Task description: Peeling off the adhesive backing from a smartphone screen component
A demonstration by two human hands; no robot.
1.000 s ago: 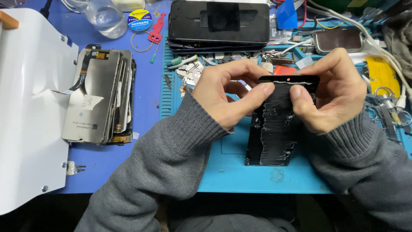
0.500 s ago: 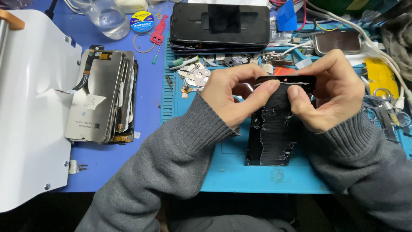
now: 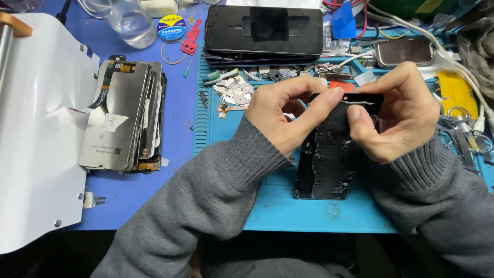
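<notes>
A clear glass jar (image 3: 128, 20) far behind the teal mat (image 3: 267, 206) holds clear liquid. Both the left hand (image 3: 280, 113) and right hand (image 3: 399, 116) pinch the black phone panel (image 3: 332, 154), its long axis running away from the person, upper end lifted off the mat.

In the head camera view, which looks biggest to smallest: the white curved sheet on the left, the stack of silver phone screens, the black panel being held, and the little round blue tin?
1. White curved sheet, though the frame cuts it off.
2. and 3. Stack of silver phone screens and black panel look alike; hands cover part of the panel, so I won't rank them.
4. Round blue tin, clearly smallest.
</notes>
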